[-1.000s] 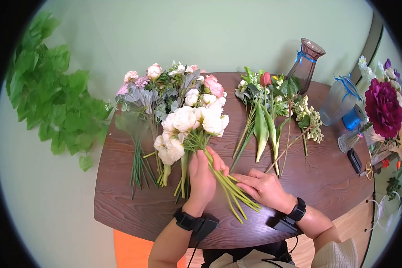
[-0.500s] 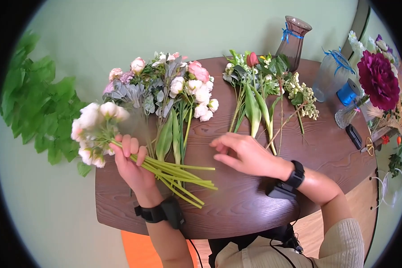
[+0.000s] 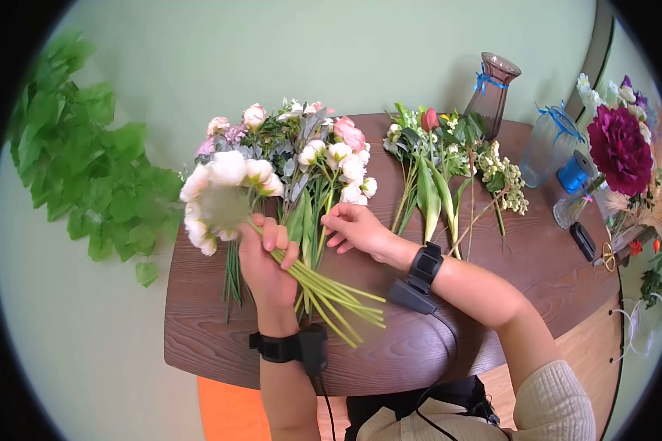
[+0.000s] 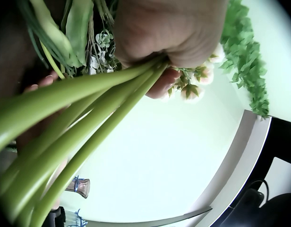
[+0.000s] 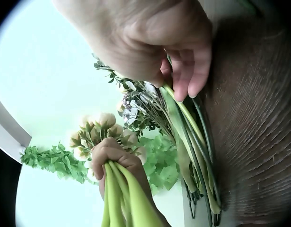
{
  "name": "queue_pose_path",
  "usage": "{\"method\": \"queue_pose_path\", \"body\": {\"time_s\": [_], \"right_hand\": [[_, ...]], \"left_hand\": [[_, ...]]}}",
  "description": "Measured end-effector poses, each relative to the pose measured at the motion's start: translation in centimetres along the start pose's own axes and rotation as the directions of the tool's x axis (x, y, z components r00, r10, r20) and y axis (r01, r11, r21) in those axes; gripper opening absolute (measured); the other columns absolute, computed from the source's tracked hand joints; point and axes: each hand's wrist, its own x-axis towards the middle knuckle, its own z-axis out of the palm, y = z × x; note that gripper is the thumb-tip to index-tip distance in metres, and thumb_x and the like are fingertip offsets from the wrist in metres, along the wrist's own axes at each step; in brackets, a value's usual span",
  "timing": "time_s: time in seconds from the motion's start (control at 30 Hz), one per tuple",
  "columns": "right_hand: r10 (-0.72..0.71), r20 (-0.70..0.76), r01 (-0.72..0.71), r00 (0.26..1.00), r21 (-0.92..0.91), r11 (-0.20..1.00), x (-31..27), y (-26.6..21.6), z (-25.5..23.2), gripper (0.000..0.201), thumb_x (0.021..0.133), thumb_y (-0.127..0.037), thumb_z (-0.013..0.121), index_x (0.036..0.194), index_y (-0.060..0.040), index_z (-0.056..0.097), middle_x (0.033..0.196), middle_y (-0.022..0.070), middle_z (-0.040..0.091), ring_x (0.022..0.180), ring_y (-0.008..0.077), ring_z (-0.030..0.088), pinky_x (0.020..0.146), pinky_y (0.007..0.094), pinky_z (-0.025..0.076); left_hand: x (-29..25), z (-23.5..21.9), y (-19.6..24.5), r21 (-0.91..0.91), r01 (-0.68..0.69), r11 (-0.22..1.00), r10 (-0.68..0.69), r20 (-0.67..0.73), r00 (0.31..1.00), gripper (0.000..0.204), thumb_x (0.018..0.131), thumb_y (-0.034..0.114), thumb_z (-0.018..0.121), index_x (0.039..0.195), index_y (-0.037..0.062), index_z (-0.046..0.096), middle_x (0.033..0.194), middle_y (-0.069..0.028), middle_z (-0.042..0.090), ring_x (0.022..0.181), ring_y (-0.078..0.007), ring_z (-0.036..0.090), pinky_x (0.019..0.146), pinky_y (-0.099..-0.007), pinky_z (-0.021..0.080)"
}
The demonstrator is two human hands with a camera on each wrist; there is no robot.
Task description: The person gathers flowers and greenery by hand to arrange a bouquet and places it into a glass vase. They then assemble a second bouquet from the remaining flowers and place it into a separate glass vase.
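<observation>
My left hand (image 3: 268,268) grips a bunch of cream-white artificial flowers (image 3: 228,169) by its green stems (image 3: 331,292). The blooms lean to the upper left and the stem ends point to the lower right. In the left wrist view, thick stems (image 4: 84,127) run out of the left hand (image 4: 174,28) across the picture. My right hand (image 3: 360,233) pinches a slim green stem (image 3: 320,242) of another white flower cluster (image 3: 351,167) lying on the table. In the right wrist view its thumb and fingers close around that stem (image 5: 183,106).
Pink, lilac and grey-leaved stems (image 3: 254,151) lie behind the held bunch. Tulip (image 3: 429,120) and berry sprigs (image 3: 504,176) lie to the right on the wooden table (image 3: 419,345). Farther right stand a purple vase (image 3: 490,95), a clear vase (image 3: 543,154), blue ribbon spool (image 3: 575,173) and scissors (image 3: 608,257).
The left hand carried the white bunch leftward, then slightly back to the right. The right hand left the bunch's stems and moved left to the pile, where it now pinches a stem.
</observation>
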Motion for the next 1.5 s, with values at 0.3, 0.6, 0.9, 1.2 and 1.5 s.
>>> {"method": "queue_pose_path", "body": {"time_s": [0.3,0.6,0.9,1.2,1.5], "right_hand": [[-0.613,-0.148,0.599,0.776,-0.129,0.79,-5.9,-4.5,-2.5,0.01,0.086,-0.012,0.053,0.092,-0.0046,0.051,0.07,0.0001,0.058,0.06,0.003,0.053,0.052,0.016,0.041],[-0.82,0.053,0.649,0.57,-0.641,0.41,-9.4,-3.1,-1.9,0.015,0.071,-0.006,0.069,0.08,-0.0027,0.058,0.057,0.0014,0.05,0.044,0.0065,0.046,0.04,0.0204,0.035],[-0.673,0.03,0.57,0.739,-0.56,0.601,-8.2,-1.9,-0.7,0.014,0.074,-0.011,0.067,0.078,-0.0026,0.057,0.058,0.0038,0.052,0.046,0.0088,0.048,0.043,0.023,0.04],[-0.272,0.12,0.292,0.955,-0.204,0.934,-6.8,-2.0,-1.2,0.016,0.08,-0.013,0.063,0.072,-0.0063,0.051,0.062,-0.005,0.052,0.053,-0.0008,0.045,0.044,0.0156,0.037],[-0.333,0.167,0.368,0.928,-0.271,0.889,-6.3,-1.2,-1.5,0.013,0.083,-0.015,0.06,0.084,-0.0031,0.055,0.068,-0.0046,0.053,0.062,0.0,0.045,0.055,0.0175,0.038]], "left_hand": [[-0.7,1.3,-1.7,-0.002,0.123,0.992,-0.123,-0.039,0.992,0.026,0.093,0.034,0.037,0.09,0.0086,0.043,0.064,0.004,0.032,0.055,-0.0054,0.03,0.041,-0.0177,0.029],[-1.3,1.0,-4.5,0.09,0.198,0.976,-0.195,-0.037,0.98,0.026,0.094,0.031,0.033,0.09,0.0077,0.043,0.064,0.0,0.038,0.057,-0.0097,0.039,0.048,-0.0247,0.037],[-2.0,1.4,-5.7,0.39,0.134,0.911,-0.081,-0.151,0.985,0.024,0.095,0.025,0.033,0.094,0.004,0.045,0.076,-0.0036,0.047,0.069,-0.012,0.046,0.063,-0.0257,0.041],[-2.3,2.2,-5.3,0.372,0.108,0.922,-0.102,-0.035,0.994,0.027,0.095,0.028,0.033,0.092,0.0045,0.045,0.084,-0.007,0.055,0.078,-0.0129,0.05,0.075,-0.0271,0.042],[-1.7,2.0,-5.0,0.404,0.048,0.914,-0.033,-0.044,0.998,0.02,0.093,0.026,0.037,0.089,0.0079,0.044,0.063,0.0025,0.037,0.061,-0.0082,0.036,0.06,-0.0227,0.035]]}}
